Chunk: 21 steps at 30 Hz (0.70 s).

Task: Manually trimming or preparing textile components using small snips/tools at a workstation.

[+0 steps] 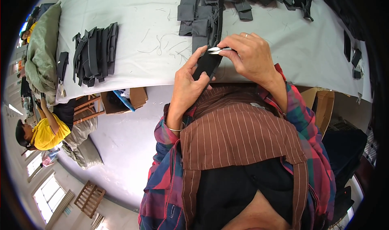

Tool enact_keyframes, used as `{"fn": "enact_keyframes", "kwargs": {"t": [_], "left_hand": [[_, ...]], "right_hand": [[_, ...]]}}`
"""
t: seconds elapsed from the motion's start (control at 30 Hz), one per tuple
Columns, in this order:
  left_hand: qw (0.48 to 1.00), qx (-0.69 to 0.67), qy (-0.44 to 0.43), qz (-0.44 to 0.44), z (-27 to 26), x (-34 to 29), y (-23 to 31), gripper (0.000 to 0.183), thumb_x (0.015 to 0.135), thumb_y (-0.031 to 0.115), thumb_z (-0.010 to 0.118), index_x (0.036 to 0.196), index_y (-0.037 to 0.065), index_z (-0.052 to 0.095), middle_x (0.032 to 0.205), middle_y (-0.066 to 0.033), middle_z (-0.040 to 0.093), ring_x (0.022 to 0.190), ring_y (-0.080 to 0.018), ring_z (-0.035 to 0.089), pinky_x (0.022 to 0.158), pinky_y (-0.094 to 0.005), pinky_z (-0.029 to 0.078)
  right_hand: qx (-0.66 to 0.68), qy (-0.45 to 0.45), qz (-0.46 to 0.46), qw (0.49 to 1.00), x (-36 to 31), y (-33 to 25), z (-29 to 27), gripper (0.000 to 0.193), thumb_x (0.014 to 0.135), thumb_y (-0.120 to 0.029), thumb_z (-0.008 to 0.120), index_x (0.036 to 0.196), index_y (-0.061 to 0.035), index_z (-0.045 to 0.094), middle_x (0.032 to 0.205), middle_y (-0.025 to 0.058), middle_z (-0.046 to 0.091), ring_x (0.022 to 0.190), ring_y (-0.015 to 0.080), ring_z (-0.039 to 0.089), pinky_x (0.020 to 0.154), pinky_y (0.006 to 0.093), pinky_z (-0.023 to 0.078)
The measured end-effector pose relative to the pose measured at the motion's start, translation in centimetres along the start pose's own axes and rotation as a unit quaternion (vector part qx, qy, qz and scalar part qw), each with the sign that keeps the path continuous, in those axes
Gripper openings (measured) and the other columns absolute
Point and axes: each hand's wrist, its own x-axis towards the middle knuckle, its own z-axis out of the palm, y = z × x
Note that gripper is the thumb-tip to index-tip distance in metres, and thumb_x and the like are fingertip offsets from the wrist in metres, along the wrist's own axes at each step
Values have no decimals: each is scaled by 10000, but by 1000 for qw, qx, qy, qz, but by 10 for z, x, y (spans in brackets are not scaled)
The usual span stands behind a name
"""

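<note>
Here we see the left hand (188, 82) gripping one black strip (207, 64) at the edge of the table (137, 74), the right hand (251, 55) pinching one white tool (215, 51), probably snips, at the strip's far end.

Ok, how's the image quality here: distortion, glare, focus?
Head view: fisheye visibly bows the near edge of the table, and the corners go black; the lower-left window is nearly washed out; the stacked dark strips hide detail in their shadows; the left hand and right hand look fairly sharp.
</note>
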Motion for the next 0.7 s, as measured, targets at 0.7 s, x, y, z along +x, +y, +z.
{"fn": "enact_keyframes", "kwargs": {"t": [0.7], "left_hand": [[1000,-8,18,-8,4,0,-3,572,794,-59,480,1358,-11,401,873,-126,652,717,-129,654,557,-234,534]], "right_hand": [[13,19,8,1000,-2,2,7,91,787,-189,675,811,-110,637,694,2,617,622,199,560,583,335,394]]}}
